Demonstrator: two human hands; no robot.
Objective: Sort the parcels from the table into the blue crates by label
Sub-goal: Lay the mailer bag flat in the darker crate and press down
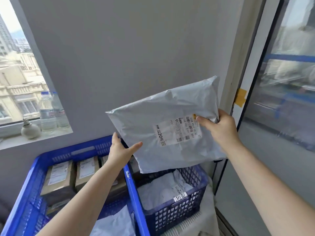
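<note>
Both hands, left hand (121,150) and right hand (219,128), gripped a grey poly mailer (170,126) above the mailer-filled dark blue basket (179,212); boxes already filled the blue crate (71,150), sorting evidently well advanced.

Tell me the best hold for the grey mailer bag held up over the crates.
Grip the grey mailer bag at opposite edges, coming from both sides, as the left hand and right hand do. It is flat, limp and wide; the label stays readable.
</note>
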